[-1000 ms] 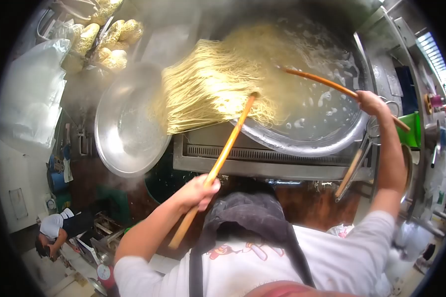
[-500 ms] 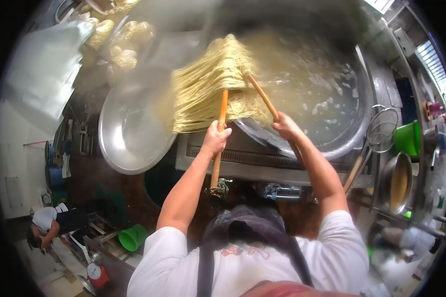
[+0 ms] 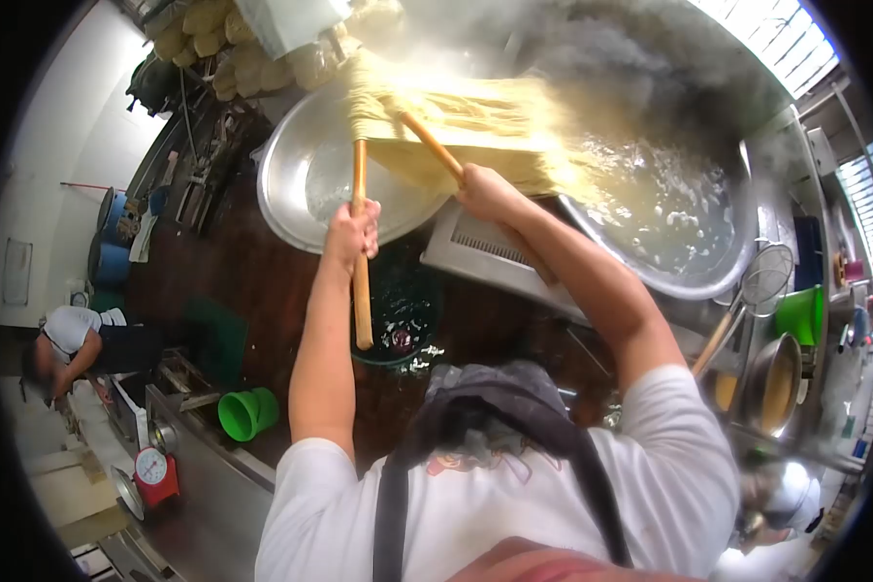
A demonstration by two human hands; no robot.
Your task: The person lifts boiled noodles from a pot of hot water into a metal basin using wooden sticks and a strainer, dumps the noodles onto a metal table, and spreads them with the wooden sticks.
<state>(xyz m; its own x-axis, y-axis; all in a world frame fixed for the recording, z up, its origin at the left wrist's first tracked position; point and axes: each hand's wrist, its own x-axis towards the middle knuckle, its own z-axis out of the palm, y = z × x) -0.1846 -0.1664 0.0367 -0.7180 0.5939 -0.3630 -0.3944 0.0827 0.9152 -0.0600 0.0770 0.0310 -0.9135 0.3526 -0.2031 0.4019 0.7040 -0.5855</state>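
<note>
A long bundle of pale yellow noodles [image 3: 475, 114] hangs over two wooden sticks. My left hand [image 3: 352, 236] is wrapped around the left wooden stick [image 3: 361, 291], whose lower end sticks out below my fist. The right wooden stick [image 3: 431, 145] slants up and left from my right hand [image 3: 487, 192], which grips it. Noodles lie above the big steel basin [image 3: 279, 189], and their blurred loose ends trail right to the edge of the large pot of bubbling water [image 3: 674, 218]. Steam blurs the upper part of the view.
A wire skimmer [image 3: 768, 279] and a green container [image 3: 799, 314] stand right of the pot, near a metal bowl [image 3: 774, 386]. Below the basin is a dark tub of water [image 3: 398, 315]. Co-workers [image 3: 73, 335] are at lower left and lower right. A red scale [image 3: 155, 471] stands lower left.
Both hands have moved left and upward with the sticks, carrying the noodles from between basin and pot to over the basin. The noodles now trail to the right instead of the left.
</note>
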